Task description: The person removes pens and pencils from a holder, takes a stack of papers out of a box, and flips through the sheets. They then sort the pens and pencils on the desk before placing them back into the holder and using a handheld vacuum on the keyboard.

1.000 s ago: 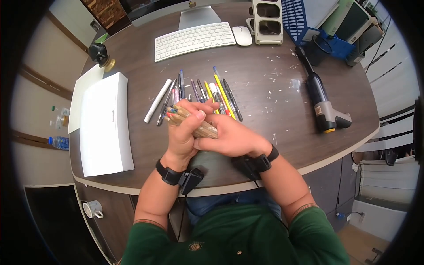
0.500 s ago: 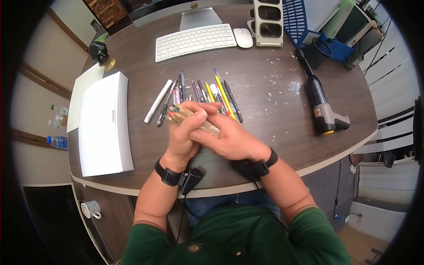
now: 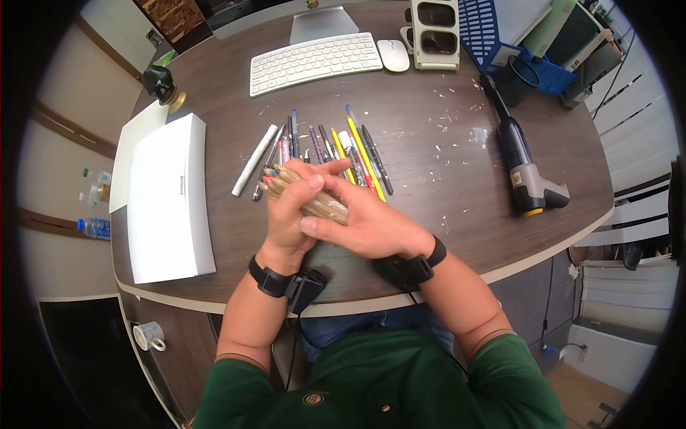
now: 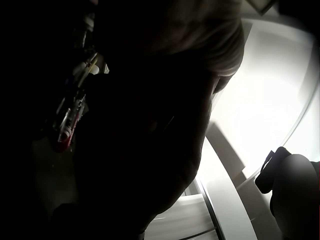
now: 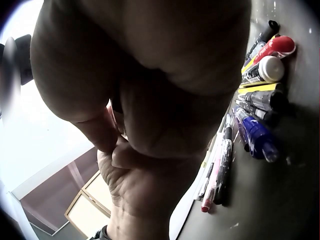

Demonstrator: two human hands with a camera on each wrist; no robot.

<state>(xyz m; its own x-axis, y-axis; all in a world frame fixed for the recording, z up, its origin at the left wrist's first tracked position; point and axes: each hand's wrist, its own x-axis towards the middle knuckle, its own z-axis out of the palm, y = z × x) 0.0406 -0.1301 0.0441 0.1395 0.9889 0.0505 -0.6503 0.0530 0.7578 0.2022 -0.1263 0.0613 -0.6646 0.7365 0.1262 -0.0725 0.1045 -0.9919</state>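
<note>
A bundle of wooden coloured pencils (image 3: pixel 329 207) sits between the two hands, above the desk's front half, tips slanting to the upper left. My left hand (image 3: pixel 284 225) grips it, its thumb lying across the pencils. From the other side my right hand (image 3: pixel 379 225) wraps the bundle's lower end, its thumb reaching over the left hand. Just beyond the hands lies a loose row of pens and markers, among them a white marker (image 3: pixel 255 161), a yellow pencil (image 3: pixel 368 157) and a black pen (image 3: pixel 377 161). In the right wrist view a blue-capped pen (image 5: pixel 255 132) shows beside the dark hands.
White paper (image 3: pixel 168 204) is stacked at the left. A keyboard (image 3: pixel 314 63) and mouse (image 3: pixel 393 56) stand at the back. On the right lies a handheld vacuum (image 3: pixel 518 154), near a black mesh cup (image 3: pixel 516 80). White scraps (image 3: pixel 443 129) dot the desk.
Both hands, with the pencils between them, have shifted slightly left. The right thumb has slid further over the left hand. The pens on the desk stay put.
</note>
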